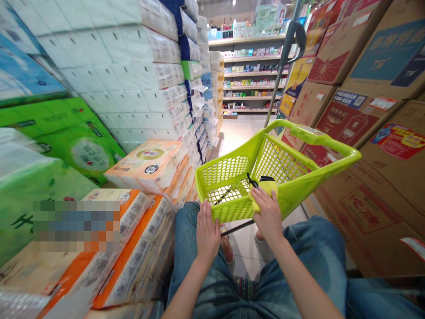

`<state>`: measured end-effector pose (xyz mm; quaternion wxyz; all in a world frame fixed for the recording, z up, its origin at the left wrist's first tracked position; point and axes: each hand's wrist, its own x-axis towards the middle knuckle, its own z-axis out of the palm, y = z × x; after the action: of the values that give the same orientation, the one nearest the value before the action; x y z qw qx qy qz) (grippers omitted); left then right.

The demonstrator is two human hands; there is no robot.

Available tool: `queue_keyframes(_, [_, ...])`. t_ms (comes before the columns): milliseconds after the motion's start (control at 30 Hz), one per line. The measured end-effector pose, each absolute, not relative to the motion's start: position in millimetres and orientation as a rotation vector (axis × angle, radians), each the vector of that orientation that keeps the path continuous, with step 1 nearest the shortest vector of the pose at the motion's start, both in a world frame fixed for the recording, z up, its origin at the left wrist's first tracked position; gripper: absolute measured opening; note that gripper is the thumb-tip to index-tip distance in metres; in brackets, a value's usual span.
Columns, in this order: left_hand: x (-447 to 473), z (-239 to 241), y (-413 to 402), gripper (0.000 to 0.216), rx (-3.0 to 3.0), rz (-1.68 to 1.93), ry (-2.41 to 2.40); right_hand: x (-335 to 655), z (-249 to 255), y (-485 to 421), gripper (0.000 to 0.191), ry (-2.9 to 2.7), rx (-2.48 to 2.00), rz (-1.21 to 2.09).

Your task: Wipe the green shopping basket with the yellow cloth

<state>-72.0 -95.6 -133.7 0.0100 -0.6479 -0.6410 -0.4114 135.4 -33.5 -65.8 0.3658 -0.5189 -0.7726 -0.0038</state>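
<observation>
A lime-green plastic shopping basket [229, 212] with lattice walls stands tilted between my knees. My left hand [207, 228] lies on its near left corner, fingers stretched flat over the rim and wall. My right hand [267, 208] presses a yellow cloth [272, 189] against the near rim, with the fingers bent over it. Black strap-like pieces [252, 180] show beside the cloth. Part of the cloth is hidden under my palm. Through the basket's lattice floor a dark rod is visible.
White tissue packs [129, 66] are stacked high on the left, with orange-edged packs [133, 221] nearer. Cardboard cartons [368, 195] line the right side. A grey pole with a looped handle [294, 42] rises behind the basket. Stocked shelves [252, 73] stand at the aisle's far end.
</observation>
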Motion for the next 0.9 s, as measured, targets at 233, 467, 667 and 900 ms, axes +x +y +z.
queue_keyframes(233, [-73,-135,-97,0.066,-2.045,-1.273,-1.997,42,-75,-64,0.065,-2.154,-1.148,0.228])
queue_keyframes(467, [-75,-134,-98,0.065,-2.074,-1.251,-1.994,47,-72,-64,0.068,-2.27,-1.003,0.315])
queue_keyframes(667, [-74,-134,-95,0.063,-2.038,-1.237,-1.999,122,-65,-40,0.075,-2.165,-1.154,0.161])
queue_keyframes(900, [-72,-134,-95,0.064,-2.016,-1.246,-1.998,142,-70,-27,0.066,-1.938,-1.325,0.023])
